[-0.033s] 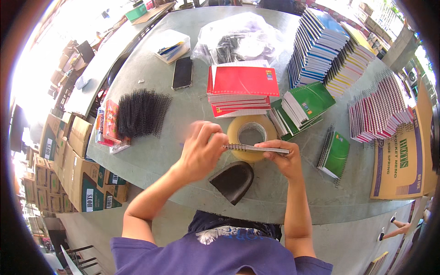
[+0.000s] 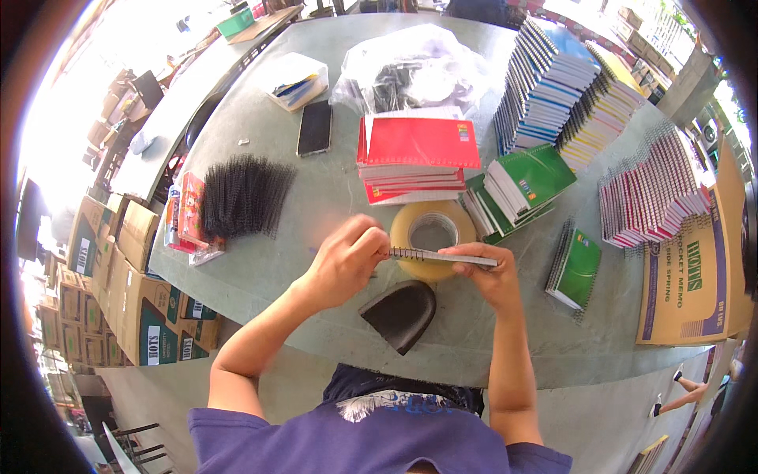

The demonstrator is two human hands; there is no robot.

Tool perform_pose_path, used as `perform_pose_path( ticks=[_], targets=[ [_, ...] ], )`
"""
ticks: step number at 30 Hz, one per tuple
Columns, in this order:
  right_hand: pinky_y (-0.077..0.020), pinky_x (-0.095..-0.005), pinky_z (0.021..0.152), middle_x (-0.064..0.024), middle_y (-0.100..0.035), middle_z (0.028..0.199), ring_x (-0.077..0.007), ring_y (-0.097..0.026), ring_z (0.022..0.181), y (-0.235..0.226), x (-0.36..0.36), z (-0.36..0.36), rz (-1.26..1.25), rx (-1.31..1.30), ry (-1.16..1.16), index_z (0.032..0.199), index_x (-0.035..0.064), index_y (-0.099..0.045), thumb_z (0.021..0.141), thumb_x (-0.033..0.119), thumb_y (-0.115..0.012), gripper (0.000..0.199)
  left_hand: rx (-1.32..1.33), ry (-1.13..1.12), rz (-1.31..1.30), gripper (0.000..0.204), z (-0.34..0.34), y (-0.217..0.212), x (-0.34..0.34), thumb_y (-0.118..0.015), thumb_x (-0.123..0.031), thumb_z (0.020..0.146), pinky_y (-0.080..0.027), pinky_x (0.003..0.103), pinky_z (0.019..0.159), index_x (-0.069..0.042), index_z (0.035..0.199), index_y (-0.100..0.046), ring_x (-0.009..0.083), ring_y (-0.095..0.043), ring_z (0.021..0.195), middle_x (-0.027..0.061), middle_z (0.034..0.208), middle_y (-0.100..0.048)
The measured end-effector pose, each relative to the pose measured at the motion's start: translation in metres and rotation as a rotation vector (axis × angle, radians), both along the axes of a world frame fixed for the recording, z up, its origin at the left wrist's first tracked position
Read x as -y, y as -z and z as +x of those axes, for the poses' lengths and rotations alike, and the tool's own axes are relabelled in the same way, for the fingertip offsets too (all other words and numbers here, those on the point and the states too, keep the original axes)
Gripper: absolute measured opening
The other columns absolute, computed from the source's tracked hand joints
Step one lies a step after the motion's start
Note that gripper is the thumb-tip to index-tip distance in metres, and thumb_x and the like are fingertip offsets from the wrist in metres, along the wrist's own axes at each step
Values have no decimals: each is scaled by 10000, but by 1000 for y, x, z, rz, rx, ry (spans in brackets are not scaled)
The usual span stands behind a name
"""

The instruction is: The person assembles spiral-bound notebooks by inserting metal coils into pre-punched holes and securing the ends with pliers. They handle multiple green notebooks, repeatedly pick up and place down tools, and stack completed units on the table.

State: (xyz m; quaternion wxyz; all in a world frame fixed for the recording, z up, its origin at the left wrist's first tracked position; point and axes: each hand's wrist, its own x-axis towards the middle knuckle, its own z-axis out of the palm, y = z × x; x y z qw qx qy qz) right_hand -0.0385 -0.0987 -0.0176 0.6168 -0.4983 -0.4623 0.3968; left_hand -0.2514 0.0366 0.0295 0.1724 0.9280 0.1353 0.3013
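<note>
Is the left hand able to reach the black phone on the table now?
Probably not at once: the left hand is busy holding the spiral notebook with the right hand. The black phone lies uncovered, farther away.

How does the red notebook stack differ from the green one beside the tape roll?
The red notebook stack is wider and lies square and even; the green notebook stack is smaller and fanned out, leaning sideways. Red sits behind the tape roll, green to its right. Both hold spiral-bound notebooks resting on the grey table.
</note>
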Motion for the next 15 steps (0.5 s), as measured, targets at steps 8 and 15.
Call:
perform_pose_path(
  ticks=[8, 15],
  targets=[
    [-483, -272, 852, -121, -686, 1017, -166, -639, 940, -1, -4, 2, -12, -10, 39, 991, -9, -683, 771, 37, -713, 227, -146, -36, -169, 191, -2, -13, -7, -651, -80, 803, -491, 371, 598, -27, 973, -582, 309, -602, 700, 114, 812, -586],
    [-480, -271, 856, -114, -682, 1036, -169, -635, 959, 8, -1, 11, 185, -23, 43, 986, 19, -695, 776, 43, -713, 212, -137, -23, 147, 260, 10, -29, -5, -700, -209, 778, -436, 375, 756, -75, 957, -568, 275, -560, 811, 89, 932, -567]
  ],
)
